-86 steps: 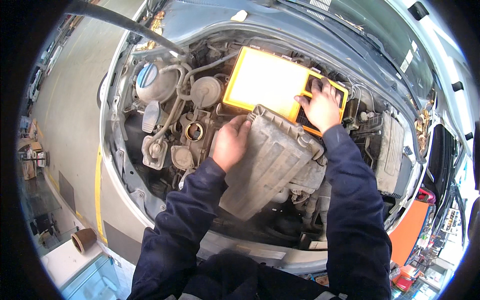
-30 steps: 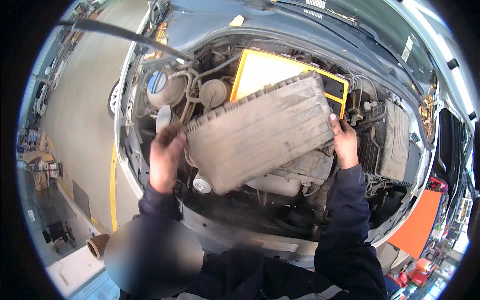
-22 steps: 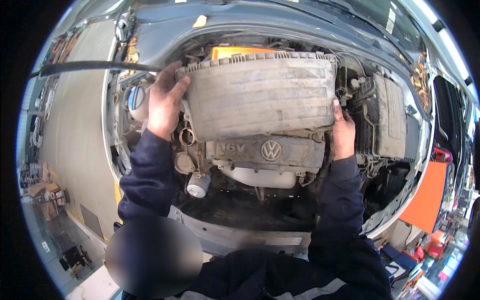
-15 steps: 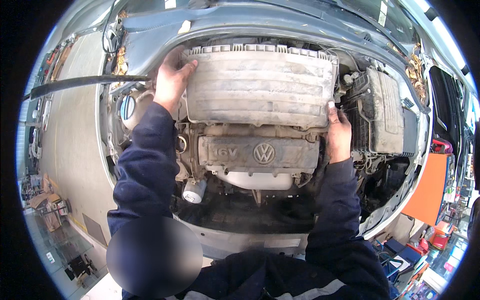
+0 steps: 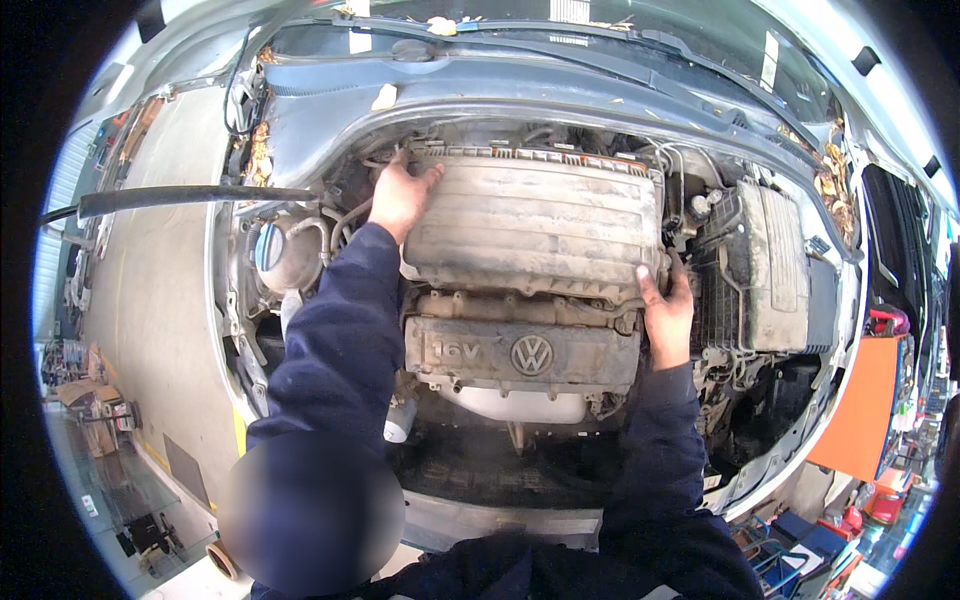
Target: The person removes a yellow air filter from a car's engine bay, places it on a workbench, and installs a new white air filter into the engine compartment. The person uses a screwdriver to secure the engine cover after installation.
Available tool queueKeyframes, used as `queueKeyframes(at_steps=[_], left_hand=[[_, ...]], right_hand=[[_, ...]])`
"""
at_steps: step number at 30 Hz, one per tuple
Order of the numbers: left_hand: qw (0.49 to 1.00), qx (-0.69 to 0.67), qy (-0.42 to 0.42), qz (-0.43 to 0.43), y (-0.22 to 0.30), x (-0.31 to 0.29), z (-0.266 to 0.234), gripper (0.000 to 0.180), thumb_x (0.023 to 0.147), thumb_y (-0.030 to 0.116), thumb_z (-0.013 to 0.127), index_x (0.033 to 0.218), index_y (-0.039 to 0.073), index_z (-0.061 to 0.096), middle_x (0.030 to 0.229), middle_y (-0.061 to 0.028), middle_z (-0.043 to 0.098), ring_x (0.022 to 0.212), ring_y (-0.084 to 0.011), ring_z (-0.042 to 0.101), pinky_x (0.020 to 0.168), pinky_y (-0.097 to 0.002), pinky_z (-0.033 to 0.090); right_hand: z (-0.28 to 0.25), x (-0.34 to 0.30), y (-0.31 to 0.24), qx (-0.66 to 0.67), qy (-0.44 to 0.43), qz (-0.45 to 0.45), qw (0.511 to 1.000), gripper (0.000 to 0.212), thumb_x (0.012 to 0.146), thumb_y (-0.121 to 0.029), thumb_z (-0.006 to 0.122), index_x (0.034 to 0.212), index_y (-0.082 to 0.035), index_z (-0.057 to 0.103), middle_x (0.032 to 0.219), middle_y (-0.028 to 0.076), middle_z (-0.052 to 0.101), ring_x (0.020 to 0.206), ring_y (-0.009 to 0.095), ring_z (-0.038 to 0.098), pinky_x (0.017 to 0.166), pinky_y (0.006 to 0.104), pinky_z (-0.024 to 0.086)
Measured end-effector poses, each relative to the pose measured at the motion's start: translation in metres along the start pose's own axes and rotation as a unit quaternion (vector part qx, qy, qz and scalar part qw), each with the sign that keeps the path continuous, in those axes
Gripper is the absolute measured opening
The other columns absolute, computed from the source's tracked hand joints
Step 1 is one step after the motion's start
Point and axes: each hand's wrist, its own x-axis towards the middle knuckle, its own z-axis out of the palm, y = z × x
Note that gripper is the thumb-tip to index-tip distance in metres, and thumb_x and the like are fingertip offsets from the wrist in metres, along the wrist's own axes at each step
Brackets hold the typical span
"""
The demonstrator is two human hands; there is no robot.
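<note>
A dusty grey, ribbed air filter housing cover (image 5: 535, 215) spans the top of the engine. My left hand (image 5: 403, 197) grips its far left corner, thumb on top and fingers around the edge. At the near right corner, my right hand (image 5: 668, 318) has its thumb on the cover and its other fingers at the side. A thin orange strip (image 5: 610, 163) shows along the cover's far right edge. Just nearer to me lies a dirty dark engine cover (image 5: 590, 355) with a round emblem. What lies beneath the filter cover is hidden.
A black rod (image 5: 200, 200) crosses the left side of the engine bay. Near it stands a reservoir with a blue cap (image 5: 268, 247). To the right is a dusty battery box (image 5: 775, 260). The front crossmember (image 5: 500, 522) runs close to me; an orange panel (image 5: 860, 405) stands beyond the right fender.
The filter cover now sits lower over the engine and farther from my head, still between both hands. An orange strip has come into sight at its far edge. The whole view has shifted.
</note>
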Motion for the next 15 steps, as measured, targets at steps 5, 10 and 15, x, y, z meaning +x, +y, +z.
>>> queueKeyframes(at_steps=[5, 10, 15], left_hand=[[0.998, 0.051, 0.023, 0.008, -0.014, -0.058, -0.011, 0.085, 0.086, 0.037, 0.077, 0.143, -0.015, 0.041, 0.135, -0.0382, 0.055, 0.129, -0.0447, 0.056, 0.11, -0.0419, 0.044], [0.995, 0.084, -0.057, 0.02, -0.01, -0.103, -0.03, 0.085, 0.086, 0.038, 0.078, 0.141, -0.015, 0.043, 0.128, -0.0346, 0.061, 0.123, -0.0402, 0.062, 0.105, -0.0403, 0.048], [0.997, 0.007, -0.081, -0.017, -0.003, -0.104, -0.037, 0.089, 0.081, 0.034, 0.083, 0.143, -0.015, 0.043, 0.119, -0.0342, 0.066, 0.116, -0.0385, 0.066, 0.101, -0.0379, 0.051]], right_hand=[[-0.017, -0.002, 0.011, -0.045, -0.053, -0.081, 0.994, 0.077, 0.085, -0.012, 0.082, 0.149, 0.004, 0.042, 0.142, 0.022, 0.056, 0.131, 0.026, 0.054, 0.11, 0.0355, 0.041], [-0.014, 0.0, 0.032, -0.051, -0.056, -0.05, 0.996, 0.078, 0.084, -0.011, 0.082, 0.148, 0.008, 0.041, 0.141, 0.023, 0.057, 0.13, 0.027, 0.055, 0.11, 0.0351, 0.041], [-0.005, -0.01, 0.032, -0.057, -0.012, -0.056, 0.997, 0.07, 0.092, -0.015, 0.077, 0.146, 0.013, 0.041, 0.141, 0.022, 0.057, 0.127, 0.026, 0.055, 0.109, 0.0349, 0.041]])
